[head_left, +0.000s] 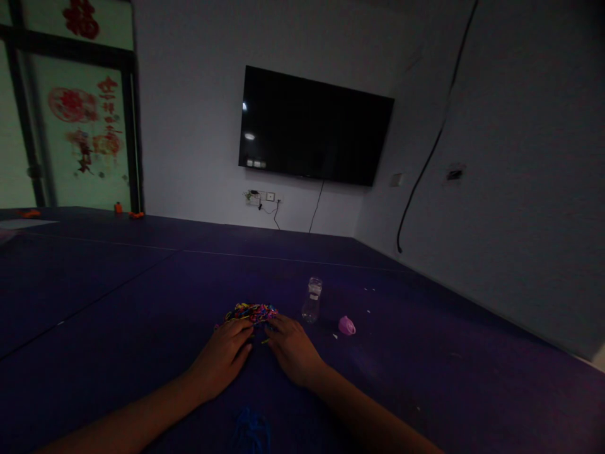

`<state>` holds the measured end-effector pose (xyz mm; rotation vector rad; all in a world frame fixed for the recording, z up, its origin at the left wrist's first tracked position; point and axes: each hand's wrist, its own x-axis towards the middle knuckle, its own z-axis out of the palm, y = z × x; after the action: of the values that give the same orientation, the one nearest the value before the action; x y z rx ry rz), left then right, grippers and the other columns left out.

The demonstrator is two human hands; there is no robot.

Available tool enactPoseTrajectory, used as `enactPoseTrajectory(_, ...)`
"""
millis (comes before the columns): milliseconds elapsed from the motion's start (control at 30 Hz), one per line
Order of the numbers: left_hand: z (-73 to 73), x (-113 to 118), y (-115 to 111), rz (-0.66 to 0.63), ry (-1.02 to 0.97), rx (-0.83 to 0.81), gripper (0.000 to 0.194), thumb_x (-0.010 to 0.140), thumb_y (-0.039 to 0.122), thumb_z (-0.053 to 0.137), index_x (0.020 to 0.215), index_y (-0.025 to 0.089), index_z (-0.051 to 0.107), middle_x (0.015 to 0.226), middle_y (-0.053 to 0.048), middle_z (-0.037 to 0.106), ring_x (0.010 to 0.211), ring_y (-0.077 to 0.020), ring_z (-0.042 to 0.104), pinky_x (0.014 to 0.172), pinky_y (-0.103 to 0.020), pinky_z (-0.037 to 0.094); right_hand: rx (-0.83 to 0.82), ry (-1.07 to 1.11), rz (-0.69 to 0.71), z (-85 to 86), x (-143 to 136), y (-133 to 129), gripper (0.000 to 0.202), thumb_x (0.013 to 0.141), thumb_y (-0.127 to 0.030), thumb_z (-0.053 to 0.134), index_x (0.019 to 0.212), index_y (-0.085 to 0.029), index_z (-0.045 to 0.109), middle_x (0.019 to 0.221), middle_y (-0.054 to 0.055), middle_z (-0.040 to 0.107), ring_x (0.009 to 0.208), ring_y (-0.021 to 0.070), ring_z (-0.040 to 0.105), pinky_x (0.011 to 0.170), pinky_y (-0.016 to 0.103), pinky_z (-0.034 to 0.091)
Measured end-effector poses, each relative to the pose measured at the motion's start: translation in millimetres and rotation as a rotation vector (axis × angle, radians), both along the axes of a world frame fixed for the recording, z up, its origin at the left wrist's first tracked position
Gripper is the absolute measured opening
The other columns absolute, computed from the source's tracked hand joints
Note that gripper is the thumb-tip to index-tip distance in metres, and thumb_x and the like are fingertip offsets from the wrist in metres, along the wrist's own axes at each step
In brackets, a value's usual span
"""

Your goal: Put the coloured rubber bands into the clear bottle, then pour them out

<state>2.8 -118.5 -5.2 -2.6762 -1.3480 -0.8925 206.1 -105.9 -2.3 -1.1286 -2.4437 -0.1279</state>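
A heap of thin multicoloured strands [250, 310], perhaps rubber bands, lies on the purple surface [142, 302]. My left hand [225, 354] rests at its near left side, fingers stretched out and thumb apart. From the right, my right hand [293, 348] touches the heap with its fingers extended over the edge. Both hands look open, though the fingertips partly hide the strands below. Just beyond my right hand stands a clear bottle [311, 301], upright and without a cap. A pink cap-like piece with a loop [346, 325] lies to the bottle's right.
A tangle of blue strands [253, 432] lies close to me, between my forearms. Small white scraps [335, 336] dot the surface on the right. Orange objects [136, 215] sit at the far left edge. A television [314, 126] hangs on the wall; a black cable [428, 167] runs down the right wall.
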Motion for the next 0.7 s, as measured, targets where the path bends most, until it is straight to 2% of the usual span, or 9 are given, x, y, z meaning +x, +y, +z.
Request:
enactPoseTrajectory(400,-3.3,-1,2,-0.018,-0.046,0.064,0.035,0.086,0.02,0.042,0.117,0.019,0.057,0.116,-0.009,0.06,0.107,-0.0228,0.056,0.092,-0.041,0.047,0.012,0.03,0.018,-0.4,0,2,0.025,0.088,-0.012,0.043,0.104,-0.018,0.061,0.117,0.009,0.059,0.111,0.0219,0.052,0.095,0.037,0.042)
enactPoseTrajectory(700,-12.0,-3,8,0.005,-0.014,0.102,0.04,0.085,0.02,0.044,0.124,0.022,0.053,0.12,-0.009,0.059,0.109,-0.0243,0.055,0.093,-0.043,0.046,0.009,0.124,0.059,5.0,-1,0,0.034,0.089,-0.012,0.039,0.118,-0.016,0.056,0.118,0.011,0.059,0.109,0.0205,0.054,0.092,0.035,0.045)
